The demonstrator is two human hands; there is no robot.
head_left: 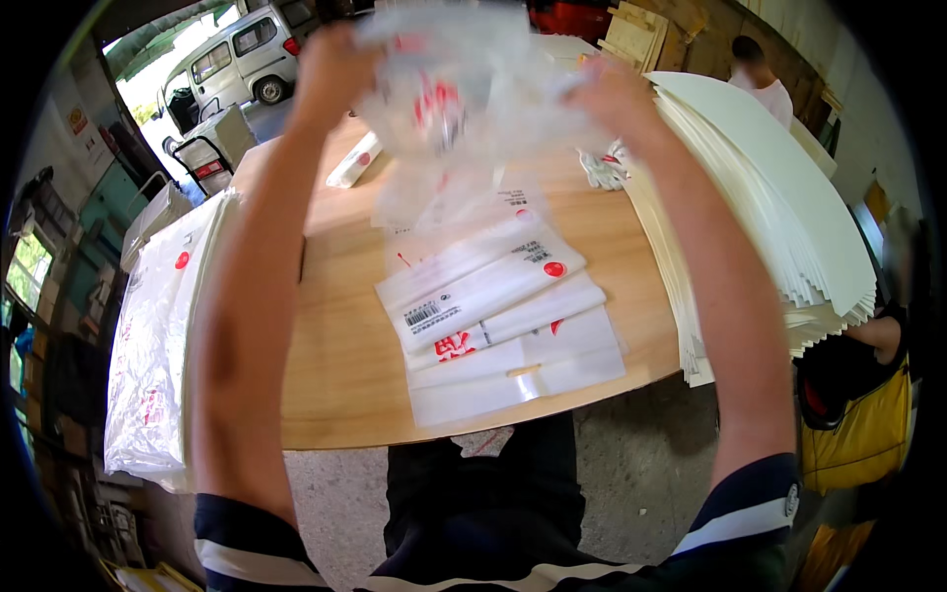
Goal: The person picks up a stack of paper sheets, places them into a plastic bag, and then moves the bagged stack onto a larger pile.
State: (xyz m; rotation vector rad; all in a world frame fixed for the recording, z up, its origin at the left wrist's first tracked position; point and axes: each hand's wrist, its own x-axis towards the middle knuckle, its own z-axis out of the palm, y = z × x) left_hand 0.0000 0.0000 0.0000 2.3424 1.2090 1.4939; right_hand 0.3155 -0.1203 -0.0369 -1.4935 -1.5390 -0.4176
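Note:
Raised over the far side of the wooden table [335, 365], a translucent plastic bag [454, 79] with red print stretches between my two hands. My left hand [340, 74] is closed on the bag's left edge, blurred by motion. On the opposite edge, my right hand [614, 99] grips it, also smeared; its fingertips are hard to make out. The bag's lower part hangs toward the table. Beneath and nearer to me lie several flat printed plastic bags [493, 286], folded and overlapping, with red marks and a barcode. The lowest has a handle slot near the front edge.
A tall pile of white sheets [760, 187] stands on the right. Plastic-wrapped white packs [163, 335] are at the left. A white roll [353, 161] and work gloves [604, 168] lie farther back. Beyond are a person [764, 89] at the right and a parked van [242, 54].

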